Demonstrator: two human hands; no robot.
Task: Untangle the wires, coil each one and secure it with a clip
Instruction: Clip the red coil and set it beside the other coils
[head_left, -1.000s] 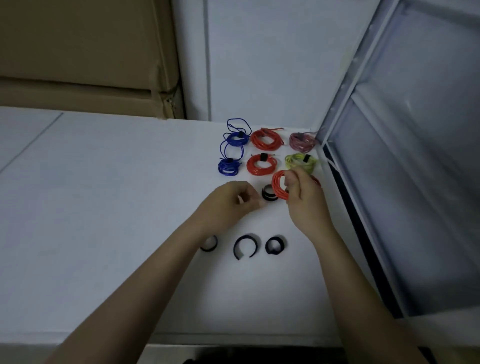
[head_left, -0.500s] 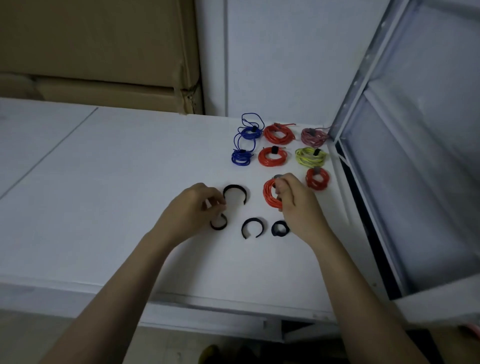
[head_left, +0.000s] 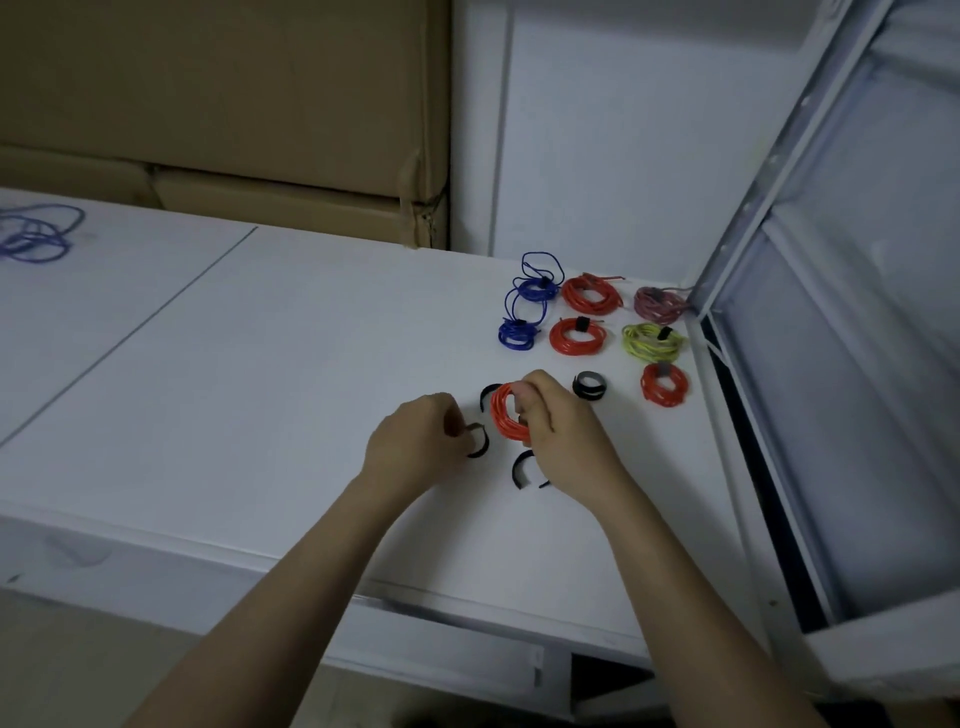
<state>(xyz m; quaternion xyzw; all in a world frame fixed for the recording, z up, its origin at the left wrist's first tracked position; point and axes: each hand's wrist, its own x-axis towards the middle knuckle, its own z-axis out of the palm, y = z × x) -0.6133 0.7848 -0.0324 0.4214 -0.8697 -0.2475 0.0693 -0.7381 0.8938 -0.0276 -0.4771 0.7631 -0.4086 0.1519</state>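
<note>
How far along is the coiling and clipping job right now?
Done: seven coils sit grouped at the table's back right, most visibly clipped, such as the yellow-green coil. In hand: the right hand holds an unclipped red coil while the left hand pinches a black clip. Left: a loose blue wire, far left.

table (head_left: 260, 374): white, flat, a dark seam running diagonally across the left part.
cardboard boxes (head_left: 223, 104): brown, stacked behind the table's far edge.
wall panel (head_left: 623, 135): white, behind the far right corner.
metal frame (head_left: 810, 218): white, tilted, leaning at the right edge.
</note>
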